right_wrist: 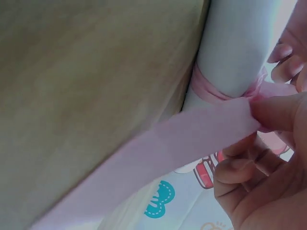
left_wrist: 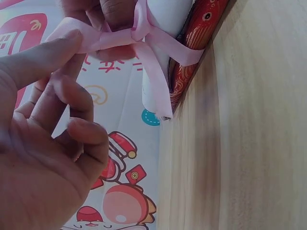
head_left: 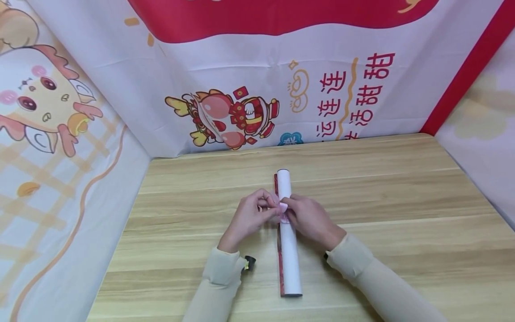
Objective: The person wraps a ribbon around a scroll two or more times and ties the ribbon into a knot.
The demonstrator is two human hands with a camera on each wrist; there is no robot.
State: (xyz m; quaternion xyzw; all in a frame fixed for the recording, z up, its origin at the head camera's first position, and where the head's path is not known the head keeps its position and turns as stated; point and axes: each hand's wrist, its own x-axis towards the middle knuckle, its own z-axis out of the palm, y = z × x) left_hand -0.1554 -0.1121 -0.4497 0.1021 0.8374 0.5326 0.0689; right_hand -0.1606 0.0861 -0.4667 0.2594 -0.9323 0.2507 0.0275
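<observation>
A white paper roll (head_left: 290,259) with a red patterned edge (left_wrist: 194,43) along its left side lies lengthwise on the table. Around its middle runs a pink ribbon (left_wrist: 156,76), gathered into a knot on top. My left hand (head_left: 250,217), left of the roll, pinches a loop of the ribbon between thumb and fingers. From the right side, my right hand (head_left: 314,219) pinches the ribbon by the knot. One long ribbon tail trails away from the right thumb in the right wrist view; another short tail hangs by the roll in the left wrist view.
The wood-grain table (head_left: 181,250) extends on both sides of the roll. A printed white and red cloth (head_left: 249,53) stands behind it, and another patterned cloth (head_left: 52,188) hangs at the left. Dark wrist devices (head_left: 249,264) show at the cuffs.
</observation>
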